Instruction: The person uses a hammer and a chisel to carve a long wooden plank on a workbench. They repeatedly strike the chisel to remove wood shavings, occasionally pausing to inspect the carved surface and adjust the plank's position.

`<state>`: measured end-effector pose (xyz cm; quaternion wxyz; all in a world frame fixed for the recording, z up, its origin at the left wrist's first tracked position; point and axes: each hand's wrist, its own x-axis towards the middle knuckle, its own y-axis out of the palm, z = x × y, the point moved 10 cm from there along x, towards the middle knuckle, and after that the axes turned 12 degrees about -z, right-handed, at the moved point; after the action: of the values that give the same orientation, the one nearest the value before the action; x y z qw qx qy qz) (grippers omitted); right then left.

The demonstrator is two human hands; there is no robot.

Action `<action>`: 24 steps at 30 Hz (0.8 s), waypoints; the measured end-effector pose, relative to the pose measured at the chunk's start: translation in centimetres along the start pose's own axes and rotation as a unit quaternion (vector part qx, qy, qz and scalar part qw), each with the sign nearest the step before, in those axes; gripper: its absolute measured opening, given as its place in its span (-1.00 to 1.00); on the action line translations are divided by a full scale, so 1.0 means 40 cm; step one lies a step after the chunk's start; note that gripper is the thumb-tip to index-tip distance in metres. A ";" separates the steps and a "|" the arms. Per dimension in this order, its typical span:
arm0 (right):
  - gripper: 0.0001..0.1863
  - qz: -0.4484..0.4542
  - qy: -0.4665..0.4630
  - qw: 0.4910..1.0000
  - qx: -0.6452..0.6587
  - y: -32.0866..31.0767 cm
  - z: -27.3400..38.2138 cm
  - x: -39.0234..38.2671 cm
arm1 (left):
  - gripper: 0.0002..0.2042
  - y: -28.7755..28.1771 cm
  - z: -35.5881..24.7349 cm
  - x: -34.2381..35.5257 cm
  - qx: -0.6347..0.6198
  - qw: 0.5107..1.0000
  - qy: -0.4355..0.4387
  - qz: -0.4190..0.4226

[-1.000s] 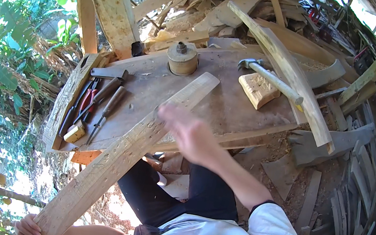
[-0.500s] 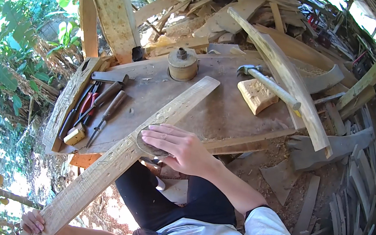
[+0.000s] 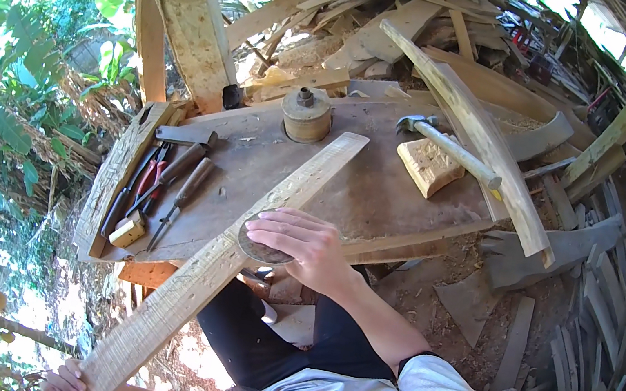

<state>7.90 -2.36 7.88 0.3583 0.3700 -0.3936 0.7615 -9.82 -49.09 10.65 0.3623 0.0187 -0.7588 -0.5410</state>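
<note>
A long pale plank (image 3: 209,271) lies slantwise, its far end resting on the workbench (image 3: 346,193) and its near end reaching past the bench edge toward my lower left. My right hand (image 3: 304,248) presses a round, dark sanding disc (image 3: 264,252) against the plank near its middle, fingers laid together over the disc. At the plank's near end my left hand (image 3: 65,382) grips the edge, with its fingertips on top and the thumb hidden. Bits of wood dust dot the plank's surface.
A round wooden block with a metal spindle (image 3: 306,116) stands on the bench. A hammer (image 3: 457,153) rests on a carved wood block (image 3: 427,169). Chisels (image 3: 186,187) and red-handled pliers (image 3: 153,173) lie at the left. A long pole (image 3: 487,146) slants at right; scrap wood (image 3: 406,33) is piled behind.
My right hand and the disc have slid slightly to the right across the plank. The left hand and near end of the plank sit a little lower and further right. The view has shifted slightly.
</note>
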 end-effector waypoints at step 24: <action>-0.57 -0.008 -0.004 1.000 -0.008 -0.053 -0.074 0.033 | -0.50 -0.057 -0.010 -0.037 0.097 0.986 0.042 -0.128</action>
<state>8.20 1.47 8.46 0.3659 0.3738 -0.3978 0.7537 -9.32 -49.74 8.02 0.3183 0.1731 -0.7832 -0.5053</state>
